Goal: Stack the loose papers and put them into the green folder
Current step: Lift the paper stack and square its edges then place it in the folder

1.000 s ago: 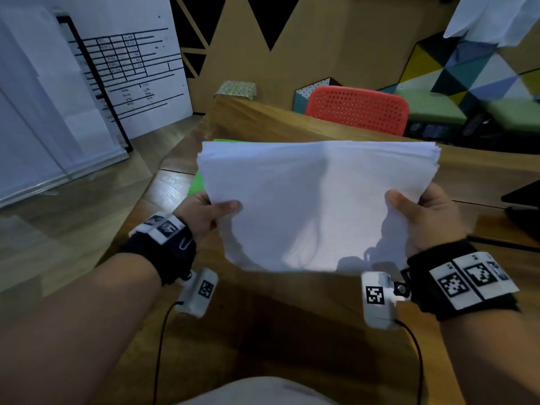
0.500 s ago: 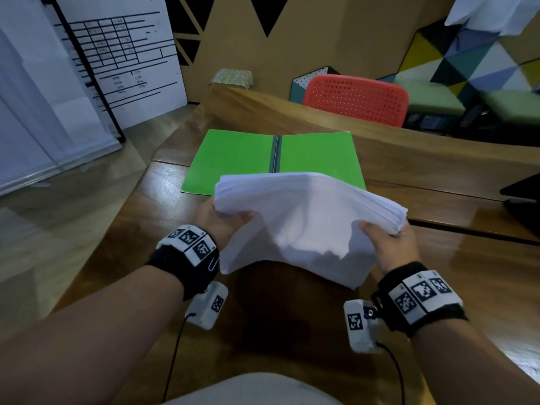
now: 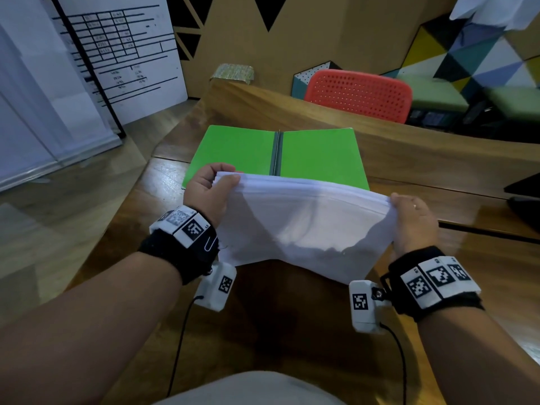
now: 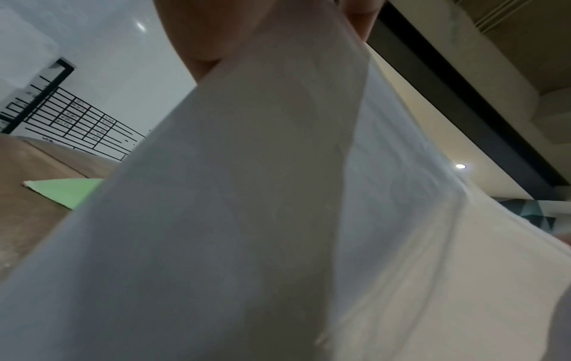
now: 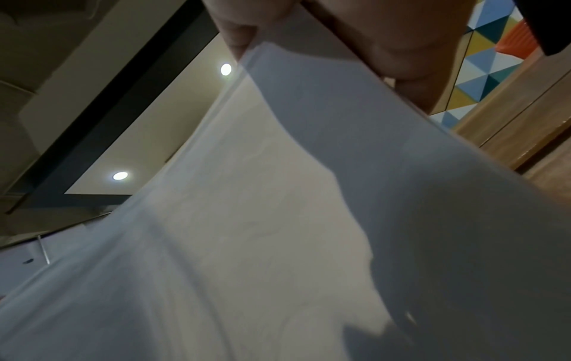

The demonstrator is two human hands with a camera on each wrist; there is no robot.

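Note:
A thick stack of white papers (image 3: pixel 306 226) hangs between both hands above the wooden table, sagging in the middle. My left hand (image 3: pixel 209 188) grips its left end, thumb on top. My right hand (image 3: pixel 409 217) grips the right end. The green folder (image 3: pixel 242 150) lies open and flat on the table just beyond the stack, its grey spine (image 3: pixel 276 153) running away from me. In the left wrist view the papers (image 4: pixel 278 219) fill the frame, with a corner of the folder (image 4: pixel 68 193) at the left. The right wrist view shows the papers (image 5: pixel 309 219) from beneath.
A raised wooden ledge (image 3: pixel 321 112) runs behind the folder, with a red perforated chair (image 3: pixel 359 93) past it. A dark object (image 3: pixel 523 197) sits at the table's right edge. A whiteboard (image 3: pixel 117 54) stands at the left over the floor.
The stack was held upright and has been tipped forward and lowered toward the table. The open green folder, hidden behind the papers before, is now in view.

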